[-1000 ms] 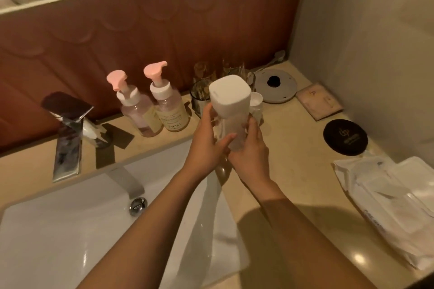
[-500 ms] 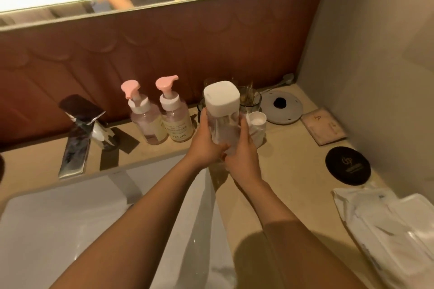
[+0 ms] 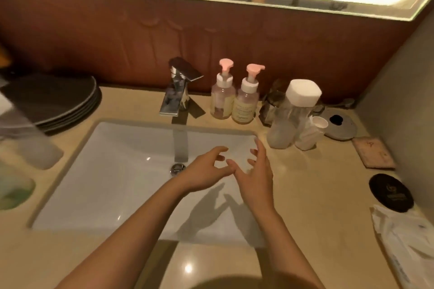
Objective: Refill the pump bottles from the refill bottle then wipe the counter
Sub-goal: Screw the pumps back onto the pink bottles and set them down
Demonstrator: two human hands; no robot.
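Square-capped clear refill bottle (image 3: 289,122) now on counter (image 3: 317,197)

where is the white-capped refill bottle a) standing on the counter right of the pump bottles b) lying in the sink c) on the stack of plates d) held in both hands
A: the refill bottle stands upright on the counter, right of the nearer pump bottle, while the left hand and right hand hover empty over the sink.

Left hand (image 3: 206,171) and right hand (image 3: 256,176) hover empty over sink (image 3: 105,171) — refill bottle (image 3: 287,122) apparently capped.
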